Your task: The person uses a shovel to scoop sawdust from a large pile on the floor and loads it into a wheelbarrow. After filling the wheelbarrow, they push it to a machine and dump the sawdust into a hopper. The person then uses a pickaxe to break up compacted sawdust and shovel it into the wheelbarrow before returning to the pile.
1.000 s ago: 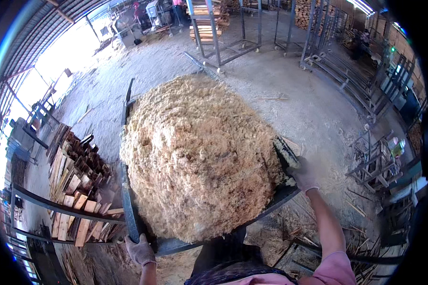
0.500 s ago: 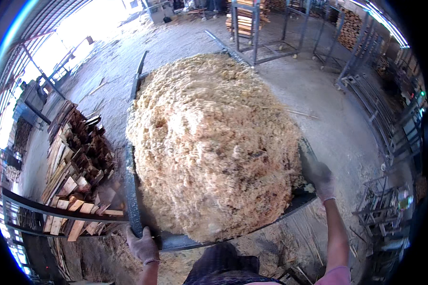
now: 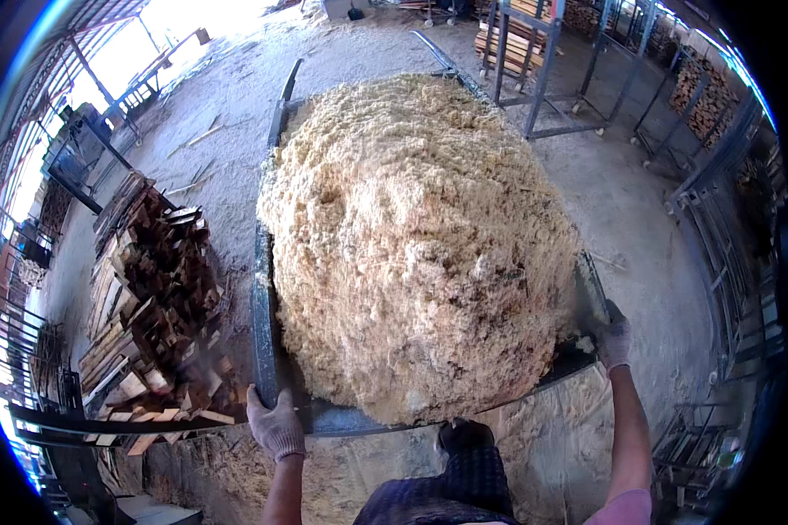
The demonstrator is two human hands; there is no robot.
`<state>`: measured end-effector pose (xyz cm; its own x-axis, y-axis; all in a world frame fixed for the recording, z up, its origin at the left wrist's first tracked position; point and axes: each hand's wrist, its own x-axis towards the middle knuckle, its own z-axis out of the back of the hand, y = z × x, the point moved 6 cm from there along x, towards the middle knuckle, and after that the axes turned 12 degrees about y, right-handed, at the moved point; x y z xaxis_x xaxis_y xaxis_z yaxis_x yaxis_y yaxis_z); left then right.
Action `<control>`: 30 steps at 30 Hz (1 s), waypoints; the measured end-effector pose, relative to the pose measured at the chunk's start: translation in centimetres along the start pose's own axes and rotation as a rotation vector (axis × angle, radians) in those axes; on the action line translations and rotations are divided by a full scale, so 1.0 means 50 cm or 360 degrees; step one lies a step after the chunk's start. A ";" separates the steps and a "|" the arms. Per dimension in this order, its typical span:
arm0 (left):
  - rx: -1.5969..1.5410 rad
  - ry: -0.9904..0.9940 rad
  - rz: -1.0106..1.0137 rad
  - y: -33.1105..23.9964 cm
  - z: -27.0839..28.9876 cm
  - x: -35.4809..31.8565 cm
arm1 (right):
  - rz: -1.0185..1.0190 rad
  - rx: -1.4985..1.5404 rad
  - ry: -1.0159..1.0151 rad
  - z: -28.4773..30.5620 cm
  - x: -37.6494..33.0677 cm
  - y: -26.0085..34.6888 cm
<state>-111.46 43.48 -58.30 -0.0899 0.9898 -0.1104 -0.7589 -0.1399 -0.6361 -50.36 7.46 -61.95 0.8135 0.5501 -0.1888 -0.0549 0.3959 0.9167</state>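
Note:
A long dark metal cart [image 3: 263, 324] in front of me carries a tall heap of pale sawdust [image 3: 411, 245], which rises above its sides. My left hand [image 3: 276, 426], in a light knitted glove, grips the cart's near left corner, thumb and fingers on either side of the side rail's end. On the near right, my right hand [image 3: 615, 341], gloved too, is closed on the side rail; the rail and the grip hide part of its fingers. Both arms reach forward. Below the cart's near edge show my dark trousers and one dark shoe [image 3: 464, 435].
Left of the cart lies a large pile of split wood and board offcuts [image 3: 162, 297], with a dark horizontal bar [image 3: 123, 425] before its near end. Metal frames [image 3: 543, 79] with stacked wood stand at the far right. Sawdust covers the concrete floor [image 3: 193, 96]. More racks [image 3: 718, 254] line the right.
The cart and both hands sit farther right and slightly higher in view, as the whole scene has shifted. My shoe now shows below the cart. Both hands keep their places on it.

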 end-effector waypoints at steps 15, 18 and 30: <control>0.0368 -0.0089 0.0056 -0.066 0.025 -0.021 | -0.0015 -0.0332 -0.0097 0.027 -0.004 -0.008; 0.0412 -0.0093 0.0130 -0.085 0.040 -0.025 | -0.0066 -0.0761 -0.0152 0.014 -0.018 0.037; 0.0123 0.0043 0.0163 -0.058 0.035 0.005 | -0.0098 -0.0715 -0.0114 0.022 -0.005 -0.007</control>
<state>-110.39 44.18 -55.16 -0.1531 0.9692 -0.1930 -0.7942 -0.2368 -0.5595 -49.90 6.36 -61.82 0.8602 0.4696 -0.1986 -0.2383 0.7146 0.6577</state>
